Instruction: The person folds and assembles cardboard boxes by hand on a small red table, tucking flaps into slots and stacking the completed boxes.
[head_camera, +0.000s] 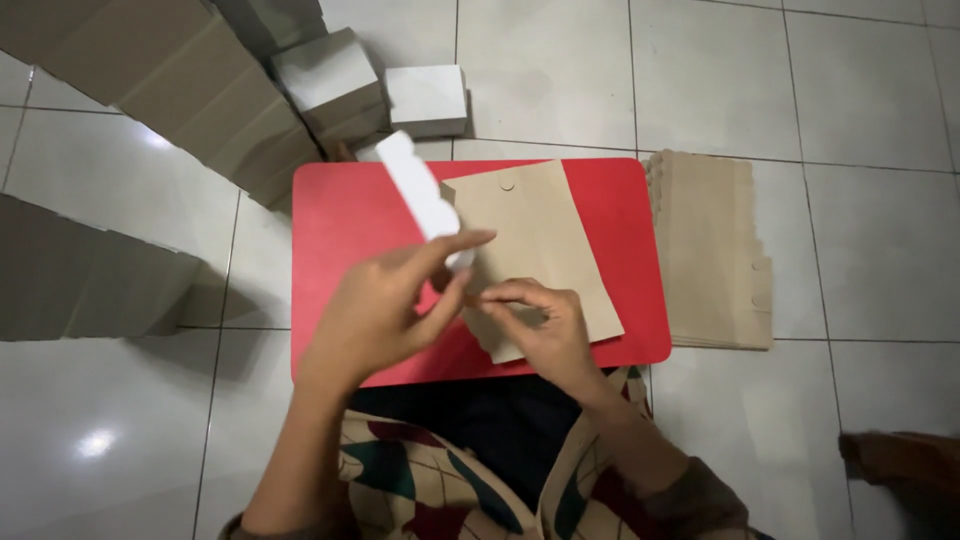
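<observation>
The left hand (385, 305) pinches the lower end of a long white flap with a scalloped edge (420, 195) between thumb and fingers, lifting it upright. The right hand (540, 325) presses its closed fingertips onto the flat brown die-cut cardboard sheet (535, 240) lying on the red rectangular low table (340, 215). The sheet looks light, thin and easily creased, best held near fold lines. More flat brown sheets (710, 260) are stacked on the floor beside the table.

One head-worn camera looks almost straight down, close over the red table (350, 210) and the person's lap (only this single view exists), with the tiled floor (860, 150) spreading around every side.
</observation>
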